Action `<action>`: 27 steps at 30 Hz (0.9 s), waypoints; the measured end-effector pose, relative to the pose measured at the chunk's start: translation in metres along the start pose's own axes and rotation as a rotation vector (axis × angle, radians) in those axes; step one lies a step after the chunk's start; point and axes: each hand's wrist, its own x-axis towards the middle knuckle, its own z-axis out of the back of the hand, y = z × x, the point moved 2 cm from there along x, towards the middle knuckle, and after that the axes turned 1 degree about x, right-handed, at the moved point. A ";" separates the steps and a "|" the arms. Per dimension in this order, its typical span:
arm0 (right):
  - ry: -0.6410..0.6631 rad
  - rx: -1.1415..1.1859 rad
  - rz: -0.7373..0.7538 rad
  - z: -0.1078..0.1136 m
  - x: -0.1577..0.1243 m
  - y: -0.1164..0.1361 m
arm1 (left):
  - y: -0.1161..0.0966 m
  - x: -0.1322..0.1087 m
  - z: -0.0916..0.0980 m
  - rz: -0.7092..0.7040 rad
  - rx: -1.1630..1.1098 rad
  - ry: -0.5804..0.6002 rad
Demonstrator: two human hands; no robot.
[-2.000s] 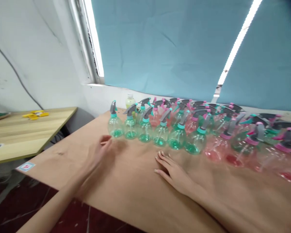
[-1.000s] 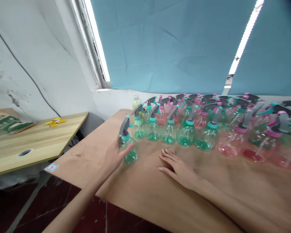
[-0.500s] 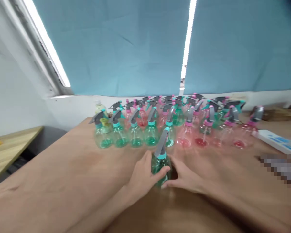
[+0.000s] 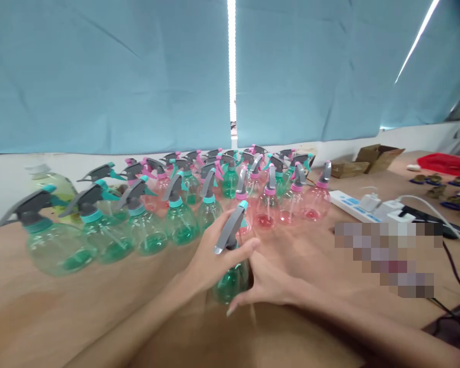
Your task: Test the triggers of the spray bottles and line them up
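Note:
A green spray bottle (image 4: 230,278) with a grey trigger head and teal collar stands on the brown table (image 4: 42,317) just in front of me. My left hand (image 4: 210,260) is wrapped round its neck and shoulder from the left. From the right, my right hand (image 4: 266,283) cups the bottle's lower body, fingers curled against it. Behind them stand several green spray bottles (image 4: 180,217) and pink spray bottles (image 4: 266,212) in rows.
A white power strip (image 4: 362,207) with plugs and cables lies at the right. Farther right are cardboard boxes (image 4: 377,156), a red tray (image 4: 450,163) and small dark rings (image 4: 440,181). Blue blinds (image 4: 138,71) hang behind the bottles. A yellowish bottle (image 4: 51,184) stands at the far left.
My left hand took a green bottle from the left end of the row and drew it to the table's middle. My right hand came against it. The view swung right.

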 end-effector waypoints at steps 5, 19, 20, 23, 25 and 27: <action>0.010 -0.015 0.030 -0.004 0.008 -0.006 | 0.007 0.005 -0.001 0.038 -0.026 -0.062; 0.035 0.100 -0.117 -0.003 0.002 -0.009 | 0.005 0.003 0.002 0.073 -0.038 -0.071; 0.033 0.114 -0.107 -0.002 0.002 -0.008 | 0.004 0.003 0.002 0.076 -0.026 -0.072; 0.023 0.136 -0.085 -0.001 0.001 -0.006 | 0.003 0.004 0.003 0.096 0.013 -0.062; 0.014 0.126 -0.079 0.000 0.001 -0.005 | 0.002 0.005 0.003 0.110 0.004 -0.028; 0.007 0.116 -0.059 0.001 0.002 -0.003 | 0.000 0.007 0.002 0.120 -0.041 0.008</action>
